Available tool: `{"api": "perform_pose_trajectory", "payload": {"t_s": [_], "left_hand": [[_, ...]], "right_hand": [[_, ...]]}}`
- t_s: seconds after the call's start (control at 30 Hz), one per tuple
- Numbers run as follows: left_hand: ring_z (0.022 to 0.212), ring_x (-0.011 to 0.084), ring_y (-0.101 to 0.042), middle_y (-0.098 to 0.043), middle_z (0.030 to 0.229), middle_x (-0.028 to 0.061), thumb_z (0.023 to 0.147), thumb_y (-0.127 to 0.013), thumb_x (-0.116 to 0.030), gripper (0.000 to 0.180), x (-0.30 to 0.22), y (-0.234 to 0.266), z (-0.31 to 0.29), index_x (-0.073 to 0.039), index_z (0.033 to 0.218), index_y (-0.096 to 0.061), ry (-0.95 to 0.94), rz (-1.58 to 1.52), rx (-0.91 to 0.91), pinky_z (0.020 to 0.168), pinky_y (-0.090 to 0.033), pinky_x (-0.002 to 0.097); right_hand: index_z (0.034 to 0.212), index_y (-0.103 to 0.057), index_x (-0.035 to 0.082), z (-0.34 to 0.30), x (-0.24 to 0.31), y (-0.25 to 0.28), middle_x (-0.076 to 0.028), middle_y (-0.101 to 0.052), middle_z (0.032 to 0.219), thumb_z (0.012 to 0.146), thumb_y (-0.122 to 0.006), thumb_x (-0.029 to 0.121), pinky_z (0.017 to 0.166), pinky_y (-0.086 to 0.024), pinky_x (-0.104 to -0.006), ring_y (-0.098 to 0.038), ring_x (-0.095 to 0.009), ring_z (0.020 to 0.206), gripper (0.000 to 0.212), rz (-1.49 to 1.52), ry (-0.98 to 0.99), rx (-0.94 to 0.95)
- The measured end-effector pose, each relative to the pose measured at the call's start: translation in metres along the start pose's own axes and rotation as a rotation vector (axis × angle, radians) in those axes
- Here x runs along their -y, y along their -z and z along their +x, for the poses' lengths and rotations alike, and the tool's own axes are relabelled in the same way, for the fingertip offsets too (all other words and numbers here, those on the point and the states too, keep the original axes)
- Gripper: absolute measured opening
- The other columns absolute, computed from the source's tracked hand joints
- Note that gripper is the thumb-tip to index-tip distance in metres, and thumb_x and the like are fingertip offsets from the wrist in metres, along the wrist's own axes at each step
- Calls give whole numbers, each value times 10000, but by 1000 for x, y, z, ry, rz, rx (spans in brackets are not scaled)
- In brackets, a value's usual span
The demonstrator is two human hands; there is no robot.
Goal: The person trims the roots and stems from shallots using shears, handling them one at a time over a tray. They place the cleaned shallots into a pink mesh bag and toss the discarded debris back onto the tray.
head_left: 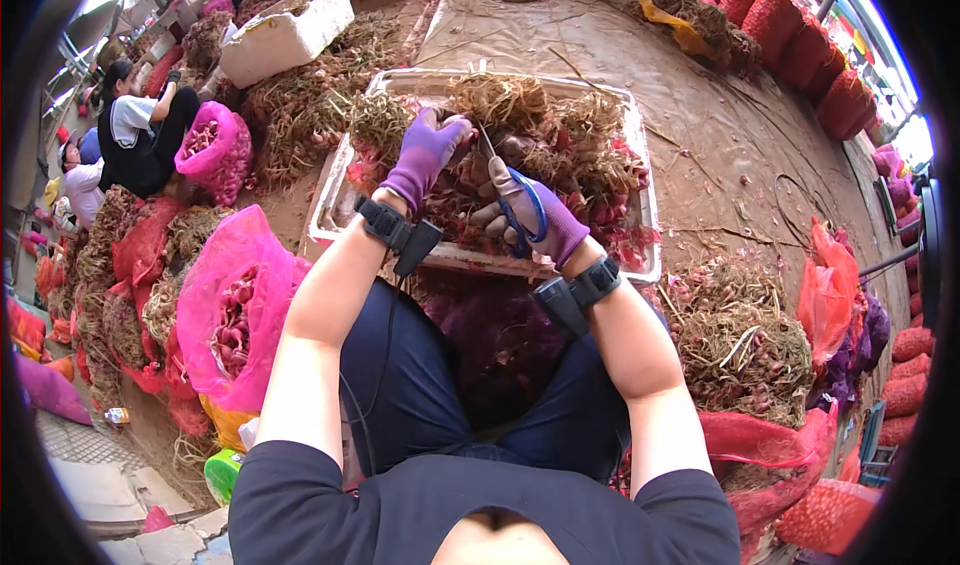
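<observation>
Both of my hands wear purple and grey gloves and work over a white crate (pixel 646 180) heaped with shallots with dry stalks (pixel 515 105). My left hand (pixel 424 157) is closed, with a small dark red shallot (pixel 467 139) at its fingertips. In my right hand (pixel 555 223) is a pair of scissors (pixel 541 211) with blue handle loops. The narrow metal blades point away from me and end close beside the left fingertips. Whether the blades touch the shallot or its stalk is too small to tell.
At my left stands a pink mesh bag (pixel 205 310) of trimmed shallots. A stalk heap (pixel 740 340) and a red net bag (pixel 765 440) lie to my right. Far left, a seated person (pixel 140 130) is beside another pink bag (pixel 215 150). Full red sacks (pixel 775 25) line the far right.
</observation>
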State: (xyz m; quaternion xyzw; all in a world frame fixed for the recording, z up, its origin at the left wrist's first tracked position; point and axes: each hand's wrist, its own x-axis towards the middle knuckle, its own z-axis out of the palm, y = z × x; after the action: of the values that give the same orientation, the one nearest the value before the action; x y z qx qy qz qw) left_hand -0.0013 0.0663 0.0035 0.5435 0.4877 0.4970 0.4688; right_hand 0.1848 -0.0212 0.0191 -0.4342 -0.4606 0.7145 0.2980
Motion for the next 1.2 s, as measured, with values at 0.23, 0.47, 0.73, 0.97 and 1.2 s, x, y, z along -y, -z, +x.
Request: {"api": "perform_pose_trajectory", "payload": {"t_s": [0.23,0.47,0.73,0.97,1.2], "left_hand": [[912,101,-584,-645,1018,58,912,-621,-194,341,-2,-5,-24,41,1152,-563,-34,47,85,836,-475,252],[920,108,-617,-655,1056,35,889,-615,-154,332,8,20,-15,-41,1198,-569,174,-189,198,829,-501,261],[845,101,-645,-695,979,9,900,-608,-180,224,-8,34,-25,-86,1100,-645,380,-366,325,714,-549,280],[830,110,-640,-681,941,-12,904,-606,-219,206,-15,35,-35,-130,1086,-643,463,-394,295,719,-546,292],[873,88,-591,-610,946,-38,900,-602,-232,181,-26,30,-41,-180,1074,-602,431,-284,307,784,-528,329]], "right_hand": [[1339,-428,74,8,-1,3,-173,-679,968,822,-425,791,573,-464,-265,-652,-181,751,885,-49,-4,-48],[1098,-598,60,4,1,6,-5,-558,706,846,-445,755,472,-403,-235,-486,-88,515,755,-174,-58,-132],[1480,-204,77,-7,-13,10,-314,-576,1162,744,-434,851,928,-492,-472,-585,-384,1111,1092,53,-95,219],[1419,-343,68,-31,1,1,-245,-648,1065,767,-360,866,761,-533,-352,-655,-269,893,1030,-196,-14,187],[1252,-490,-25,-28,7,5,-97,-651,870,782,-407,835,545,-484,-226,-608,-106,673,983,-240,21,123]]}}
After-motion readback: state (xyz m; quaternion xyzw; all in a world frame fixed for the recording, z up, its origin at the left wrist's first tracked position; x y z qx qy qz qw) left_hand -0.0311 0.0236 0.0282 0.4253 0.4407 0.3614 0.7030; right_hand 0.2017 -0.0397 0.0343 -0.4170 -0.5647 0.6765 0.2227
